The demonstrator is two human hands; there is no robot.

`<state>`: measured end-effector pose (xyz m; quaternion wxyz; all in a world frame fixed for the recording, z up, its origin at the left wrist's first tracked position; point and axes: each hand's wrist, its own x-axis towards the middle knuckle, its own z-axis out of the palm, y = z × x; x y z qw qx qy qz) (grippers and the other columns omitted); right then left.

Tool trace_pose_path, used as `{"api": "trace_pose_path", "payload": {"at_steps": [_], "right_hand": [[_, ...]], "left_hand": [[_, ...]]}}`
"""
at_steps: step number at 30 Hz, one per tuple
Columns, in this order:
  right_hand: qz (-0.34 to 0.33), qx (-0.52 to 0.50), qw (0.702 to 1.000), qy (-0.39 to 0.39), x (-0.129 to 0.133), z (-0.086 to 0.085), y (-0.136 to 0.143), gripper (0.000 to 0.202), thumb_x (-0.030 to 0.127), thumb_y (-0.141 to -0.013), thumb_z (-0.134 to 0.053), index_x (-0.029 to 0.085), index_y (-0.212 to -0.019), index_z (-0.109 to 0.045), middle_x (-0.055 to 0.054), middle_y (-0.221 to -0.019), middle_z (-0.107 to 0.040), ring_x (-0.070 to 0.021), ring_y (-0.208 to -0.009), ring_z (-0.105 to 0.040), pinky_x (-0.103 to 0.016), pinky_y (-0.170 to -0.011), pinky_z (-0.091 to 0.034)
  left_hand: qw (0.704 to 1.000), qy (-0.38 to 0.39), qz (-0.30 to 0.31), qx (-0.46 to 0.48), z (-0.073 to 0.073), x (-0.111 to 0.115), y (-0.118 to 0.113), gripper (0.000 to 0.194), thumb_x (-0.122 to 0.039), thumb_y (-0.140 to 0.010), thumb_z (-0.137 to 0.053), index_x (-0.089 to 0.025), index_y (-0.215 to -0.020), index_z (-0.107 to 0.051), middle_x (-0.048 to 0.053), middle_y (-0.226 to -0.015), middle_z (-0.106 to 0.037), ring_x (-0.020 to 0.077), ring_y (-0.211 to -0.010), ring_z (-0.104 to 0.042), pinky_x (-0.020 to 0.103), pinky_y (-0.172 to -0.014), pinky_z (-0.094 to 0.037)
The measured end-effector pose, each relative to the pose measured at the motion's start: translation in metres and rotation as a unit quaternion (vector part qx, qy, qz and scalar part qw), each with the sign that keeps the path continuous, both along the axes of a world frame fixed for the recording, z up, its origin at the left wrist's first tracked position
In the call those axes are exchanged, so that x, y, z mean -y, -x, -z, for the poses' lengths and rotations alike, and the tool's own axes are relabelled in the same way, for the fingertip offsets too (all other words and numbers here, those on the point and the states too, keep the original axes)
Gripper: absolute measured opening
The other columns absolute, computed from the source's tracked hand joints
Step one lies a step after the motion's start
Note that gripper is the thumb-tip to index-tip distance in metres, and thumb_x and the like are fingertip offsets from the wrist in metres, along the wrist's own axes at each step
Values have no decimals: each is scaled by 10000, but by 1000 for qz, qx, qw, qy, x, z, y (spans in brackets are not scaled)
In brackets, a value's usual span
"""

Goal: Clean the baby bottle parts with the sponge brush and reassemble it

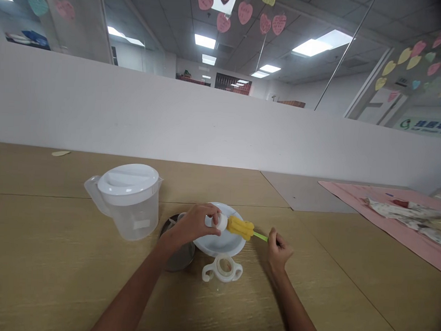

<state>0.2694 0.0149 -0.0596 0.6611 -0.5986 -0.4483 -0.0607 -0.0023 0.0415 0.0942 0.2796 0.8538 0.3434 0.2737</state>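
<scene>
My left hand (195, 225) pinches a small white cap (221, 222) above a white bowl (223, 245). In my right hand (278, 249) is the green handle of a bottle brush with a yellow sponge head (241, 227). The sponge's tip points left and meets or nearly meets the cap; I cannot tell whether it is inside. In front of the bowl stands a clear baby bottle with a white two-handled collar (224, 268), its top open. Partly hidden beneath my left forearm is a dark round container (181, 258) with something pale in it.
A clear lidded pitcher (134, 206) stands to the left, handle facing left. On the right, a pink cloth (353, 194) carries crumpled fabric (403, 210). A low white wall (207, 131) borders the wooden table's back. A pale paper piece (61, 153) lies back left.
</scene>
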Motion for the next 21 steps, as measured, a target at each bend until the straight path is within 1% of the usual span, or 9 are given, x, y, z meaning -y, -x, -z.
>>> {"api": "trace_pose_path", "payload": {"at_steps": [4,7,10,12,16,19,21], "right_hand": [[-9,43,999,20,0,-1,3,464,404,-854,-477,192,-480,-302,54,-495,-228,-73,-461,-245,-236,-449,-212],[-23,60,998,14,0,-1,6,467,395,-852,-480,193,-472,-296,54,-493,-221,-72,-460,-241,-239,-452,-215],[-23,25,999,10,0,-1,7,466,408,-857,-469,198,-486,-281,54,-496,-215,-73,-457,-236,-241,-439,-203],[-19,4,1000,17,0,-1,7,463,423,-858,-462,201,-498,-275,51,-500,-215,-75,-459,-238,-241,-434,-195],[-29,-7,999,26,1,-1,7,477,446,-843,-474,204,-491,-261,50,-503,-205,-76,-466,-230,-242,-442,-190],[-43,-40,998,25,0,-2,8,481,464,-822,-497,206,-489,-266,51,-505,-198,-76,-468,-226,-240,-437,-193],[-42,-64,997,28,-1,-2,8,480,471,-812,-509,208,-492,-266,51,-506,-193,-76,-467,-225,-240,-431,-188]], "left_hand": [[999,47,13,-1,-10,10,-3,272,-288,-618,-728,-204,-797,-542,-24,-966,-649,163,-933,-603,255,-839,-452],[999,51,4,9,-10,10,-4,305,-220,-654,-682,-223,-924,-541,-21,-1053,-636,160,-998,-594,245,-850,-454],[999,42,-1,-5,-8,8,-3,363,-161,-671,-642,-235,-1015,-557,-10,-1106,-630,165,-1026,-589,252,-873,-449],[999,39,3,-18,-9,10,-4,371,-186,-666,-659,-238,-1024,-576,-9,-1094,-640,173,-1013,-595,261,-881,-449],[1000,18,-3,-19,-13,13,-6,385,-290,-654,-708,-239,-1021,-608,-15,-1072,-657,179,-984,-601,263,-895,-438],[999,4,-22,-26,-13,14,-7,364,-288,-658,-709,-227,-1007,-626,-8,-1052,-667,180,-953,-606,262,-881,-437],[999,9,-19,-28,-15,15,-6,366,-297,-652,-717,-227,-1002,-636,-9,-1050,-670,178,-949,-607,254,-870,-437]]}}
